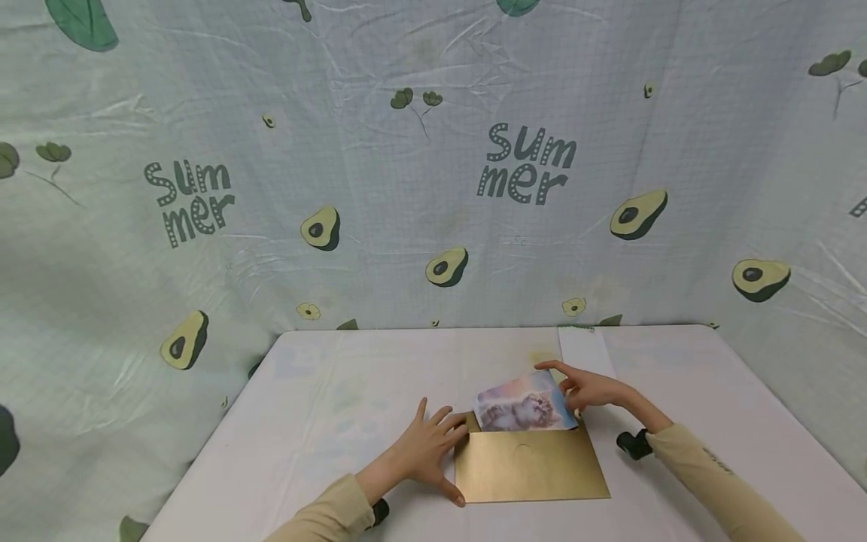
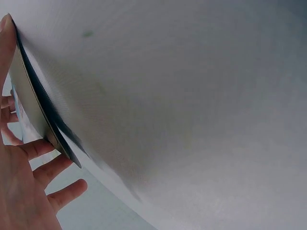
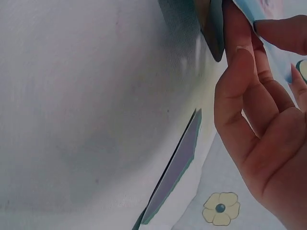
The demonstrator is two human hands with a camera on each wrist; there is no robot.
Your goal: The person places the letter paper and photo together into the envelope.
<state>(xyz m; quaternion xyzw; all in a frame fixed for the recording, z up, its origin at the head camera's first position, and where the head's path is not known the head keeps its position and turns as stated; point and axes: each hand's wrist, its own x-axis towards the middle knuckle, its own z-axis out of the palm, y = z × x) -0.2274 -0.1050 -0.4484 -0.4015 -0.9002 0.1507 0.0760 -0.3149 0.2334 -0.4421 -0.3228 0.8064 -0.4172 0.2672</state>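
A gold envelope point(image 1: 531, 467) lies on the table, its mouth facing the far side. Partly in that mouth is a card point(image 1: 524, 406) with a fluffy kitten picture in pink and blue; its lower edge is hidden behind the gold front. My left hand point(image 1: 423, 448) holds the envelope's left side, thumb at the near corner and spread fingers at the far one. In the left wrist view, the envelope point(image 2: 29, 86) runs between thumb and fingers. My right hand point(image 1: 585, 388) pinches the card's right side; in the right wrist view, fingers lie behind the card point(image 3: 276, 55).
A white sheet point(image 1: 585, 350) lies on the white table point(image 1: 325, 406) near its back edge, beyond my right hand. Behind the table hangs a pale cloth point(image 1: 379, 165) printed with avocados and lettering.
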